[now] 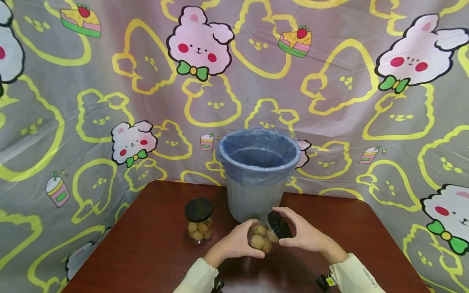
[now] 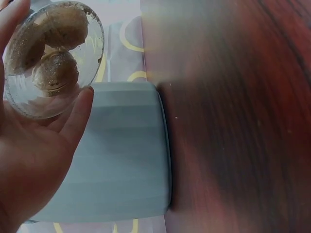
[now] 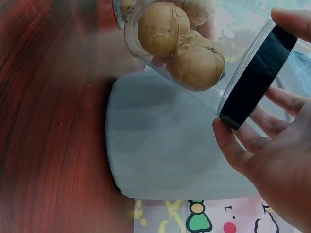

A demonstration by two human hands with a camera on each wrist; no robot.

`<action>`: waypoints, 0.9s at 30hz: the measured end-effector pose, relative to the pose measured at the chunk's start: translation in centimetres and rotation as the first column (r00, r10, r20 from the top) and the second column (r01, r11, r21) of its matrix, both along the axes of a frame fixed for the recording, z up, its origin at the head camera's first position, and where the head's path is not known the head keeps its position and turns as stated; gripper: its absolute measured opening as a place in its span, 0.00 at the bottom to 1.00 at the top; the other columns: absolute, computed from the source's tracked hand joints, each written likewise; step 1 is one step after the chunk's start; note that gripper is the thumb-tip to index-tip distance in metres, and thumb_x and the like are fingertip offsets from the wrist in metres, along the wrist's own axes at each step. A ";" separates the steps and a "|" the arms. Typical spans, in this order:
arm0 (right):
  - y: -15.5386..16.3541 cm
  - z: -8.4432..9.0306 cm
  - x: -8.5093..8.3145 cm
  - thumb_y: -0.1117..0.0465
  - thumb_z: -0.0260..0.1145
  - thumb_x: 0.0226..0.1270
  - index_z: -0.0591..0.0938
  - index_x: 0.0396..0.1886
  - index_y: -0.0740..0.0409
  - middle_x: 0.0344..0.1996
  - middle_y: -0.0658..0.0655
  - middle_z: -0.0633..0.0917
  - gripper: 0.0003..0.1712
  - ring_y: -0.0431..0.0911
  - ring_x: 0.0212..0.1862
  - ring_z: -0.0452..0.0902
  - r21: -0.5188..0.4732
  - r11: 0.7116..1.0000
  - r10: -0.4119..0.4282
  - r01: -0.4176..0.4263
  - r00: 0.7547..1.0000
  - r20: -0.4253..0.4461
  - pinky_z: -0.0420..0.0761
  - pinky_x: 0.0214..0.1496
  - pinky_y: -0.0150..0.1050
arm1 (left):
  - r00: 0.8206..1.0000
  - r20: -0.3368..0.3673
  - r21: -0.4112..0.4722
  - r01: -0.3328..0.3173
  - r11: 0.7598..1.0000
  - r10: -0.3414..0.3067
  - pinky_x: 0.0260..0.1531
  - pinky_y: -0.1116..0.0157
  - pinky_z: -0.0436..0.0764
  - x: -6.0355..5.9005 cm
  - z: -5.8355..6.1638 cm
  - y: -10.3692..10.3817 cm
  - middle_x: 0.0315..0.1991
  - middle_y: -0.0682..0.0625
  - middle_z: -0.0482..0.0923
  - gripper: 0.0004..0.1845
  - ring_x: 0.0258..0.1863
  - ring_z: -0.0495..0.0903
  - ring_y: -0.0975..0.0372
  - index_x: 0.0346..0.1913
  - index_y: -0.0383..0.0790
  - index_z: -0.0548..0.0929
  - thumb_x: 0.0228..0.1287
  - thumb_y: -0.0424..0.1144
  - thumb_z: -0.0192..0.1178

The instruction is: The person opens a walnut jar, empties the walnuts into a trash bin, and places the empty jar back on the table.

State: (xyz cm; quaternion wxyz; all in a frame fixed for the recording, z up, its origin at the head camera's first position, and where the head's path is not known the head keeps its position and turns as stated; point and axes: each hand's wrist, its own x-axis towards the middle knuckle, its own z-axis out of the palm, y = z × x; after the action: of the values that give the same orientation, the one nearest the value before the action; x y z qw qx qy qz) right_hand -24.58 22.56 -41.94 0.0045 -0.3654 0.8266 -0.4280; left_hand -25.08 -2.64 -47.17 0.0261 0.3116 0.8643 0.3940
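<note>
A clear jar of walnuts is held tilted above the table, its black lid towards the upper right. My left hand grips the jar near its base, thumb and fingers around the glass. In the left wrist view the round glass bottom faces the camera, walnuts lying against it. The fingers and thumb of my right hand grip the lid's edge from the right. The right wrist view shows the lid on the jar's mouth, with several whole walnuts behind the glass.
A second black-lidded jar of walnuts stands upright at the left on the dark red wooden table. Just behind my hands is a grey bin with a blue bag liner. A patterned cloth hangs behind the table.
</note>
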 end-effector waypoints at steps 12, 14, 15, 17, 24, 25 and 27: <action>0.3 0.5 -0.1 0.55 0.74 0.51 0.64 0.68 0.54 0.62 0.52 0.70 0.45 0.51 0.59 0.69 0.000 0.999 -0.037 0.037 0.999 -0.034 0.69 0.59 0.42 | 1.000 0.005 0.024 -0.031 0.999 0.031 0.55 0.59 0.70 0.2 0.2 -0.4 0.58 0.47 0.71 0.48 0.55 0.71 0.60 0.64 0.37 0.66 0.40 0.55 0.75; 0.5 0.5 -0.1 0.54 0.74 0.52 0.64 0.68 0.52 0.63 0.51 0.69 0.45 0.48 0.60 0.67 0.014 0.998 -0.054 0.054 0.998 -0.033 0.68 0.60 0.40 | 0.999 0.012 0.021 -0.037 0.999 0.037 0.55 0.58 0.70 0.3 0.4 -0.6 0.59 0.47 0.71 0.48 0.56 0.71 0.59 0.64 0.37 0.66 0.40 0.55 0.75; 0.6 0.6 -0.1 0.54 0.74 0.52 0.64 0.68 0.52 0.63 0.51 0.69 0.45 0.48 0.61 0.66 0.021 0.998 -0.062 0.063 0.998 -0.032 0.67 0.60 0.40 | 0.999 0.015 0.018 -0.038 0.999 0.037 0.56 0.58 0.70 0.3 0.4 -0.7 0.59 0.47 0.70 0.49 0.56 0.71 0.59 0.64 0.37 0.66 0.40 0.55 0.75; 0.7 0.6 -0.1 0.54 0.74 0.52 0.64 0.68 0.54 0.63 0.51 0.69 0.45 0.48 0.62 0.65 0.025 0.997 -0.074 0.075 0.997 -0.028 0.66 0.60 0.38 | 0.999 0.020 0.019 -0.041 0.999 0.040 0.56 0.57 0.70 0.3 0.5 -0.7 0.60 0.47 0.70 0.49 0.57 0.70 0.58 0.65 0.37 0.65 0.40 0.56 0.75; 1.3 0.6 -0.1 0.55 0.74 0.51 0.64 0.68 0.57 0.63 0.51 0.69 0.45 0.53 0.63 0.64 0.008 0.996 -0.089 0.089 0.996 0.007 0.65 0.62 0.39 | 0.998 0.023 0.027 -0.053 0.998 0.052 0.57 0.57 0.69 0.2 0.6 -1.0 0.61 0.47 0.69 0.50 0.59 0.69 0.58 0.66 0.37 0.64 0.41 0.58 0.74; 1.4 0.5 -0.1 0.55 0.74 0.52 0.64 0.68 0.57 0.63 0.52 0.69 0.45 0.53 0.64 0.63 0.011 0.995 -0.095 0.095 0.995 0.010 0.65 0.62 0.36 | 0.998 0.023 0.032 -0.053 0.998 0.052 0.57 0.57 0.69 0.2 0.6 -1.1 0.61 0.46 0.69 0.50 0.59 0.69 0.58 0.66 0.37 0.64 0.41 0.57 0.74; 1.7 0.4 -0.1 0.55 0.74 0.51 0.64 0.68 0.58 0.63 0.52 0.68 0.46 0.53 0.65 0.62 0.023 0.994 -0.110 0.110 0.994 0.010 0.63 0.62 0.34 | 0.998 0.015 0.040 -0.055 0.998 0.055 0.57 0.57 0.69 0.2 0.5 -1.2 0.61 0.46 0.69 0.50 0.58 0.69 0.58 0.65 0.37 0.65 0.41 0.57 0.74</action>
State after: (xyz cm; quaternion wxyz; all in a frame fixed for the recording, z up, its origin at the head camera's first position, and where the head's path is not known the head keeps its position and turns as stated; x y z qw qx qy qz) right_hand -24.67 24.27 -41.51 -0.0103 -0.3167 0.8502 -0.4205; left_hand -24.86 -3.86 -46.70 0.0151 0.2854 0.8641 0.4144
